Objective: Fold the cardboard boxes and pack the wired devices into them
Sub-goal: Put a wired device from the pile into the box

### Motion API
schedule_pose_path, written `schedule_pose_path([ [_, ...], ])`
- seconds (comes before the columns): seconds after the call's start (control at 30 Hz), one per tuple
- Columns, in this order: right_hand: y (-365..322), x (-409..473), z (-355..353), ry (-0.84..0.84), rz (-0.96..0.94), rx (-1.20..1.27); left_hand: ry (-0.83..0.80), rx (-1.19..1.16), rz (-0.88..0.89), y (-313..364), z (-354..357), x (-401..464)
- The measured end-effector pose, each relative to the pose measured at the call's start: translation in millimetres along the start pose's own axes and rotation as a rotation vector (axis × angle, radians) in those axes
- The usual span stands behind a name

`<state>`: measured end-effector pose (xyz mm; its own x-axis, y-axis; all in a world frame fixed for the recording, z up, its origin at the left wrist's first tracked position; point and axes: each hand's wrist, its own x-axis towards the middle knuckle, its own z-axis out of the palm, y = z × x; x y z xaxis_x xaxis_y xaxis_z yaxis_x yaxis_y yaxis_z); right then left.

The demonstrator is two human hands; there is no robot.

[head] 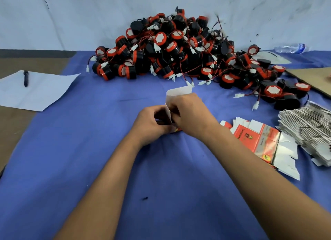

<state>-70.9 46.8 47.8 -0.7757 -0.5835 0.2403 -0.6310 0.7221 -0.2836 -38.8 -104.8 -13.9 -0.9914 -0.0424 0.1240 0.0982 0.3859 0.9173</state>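
Left hand (pixel 152 122) curls round lower left side of small box (pixel 176 103), gripping it. Box sits between both hands over blue cloth (pixel 89 150), long axis upright, white top flap (pixel 179 91) standing open toward pile of wired devices (pixel 179 48). Right hand (pixel 189 112) pinches box's right wall, nearer flap. Box mostly hidden; white inside, red print at base.

The surface (pixel 89 150) wears a plain blue cloth, brown at its left edge; the heap of devices (pixel 179 48) is black with red bands, white round faces, red wires and white plugs; the flat box (pixel 258 139) is red and silver with white flaps; the paper sheet (pixel 44 91) is white, the pen (pixel 26 78) black; the wall (pixel 71 16) is pale with dark smudges.
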Motion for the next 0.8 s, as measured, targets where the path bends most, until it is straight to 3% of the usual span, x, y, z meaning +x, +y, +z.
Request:
schedule_pose_path([
  [0.1,-3,2,5,-0.042,-0.002,-0.064,0.005,-0.014,0.008,-2,-2,0],
  [0.37,25,-21,14,-0.022,-0.094,0.105,-0.054,-0.072,0.032,3,-5,-2],
  [0.53,19,-13,7,-0.121,-0.096,-0.134,-0.063,-0.071,0.032,-2,-12,0],
  [0.7,18,9,-15,-0.297,-0.099,0.011,-0.075,-0.067,0.024,-3,-14,2],
  [0.8,17,21,-25,-0.372,-0.154,-0.024,-0.095,-0.07,0.018,-3,-15,3],
])
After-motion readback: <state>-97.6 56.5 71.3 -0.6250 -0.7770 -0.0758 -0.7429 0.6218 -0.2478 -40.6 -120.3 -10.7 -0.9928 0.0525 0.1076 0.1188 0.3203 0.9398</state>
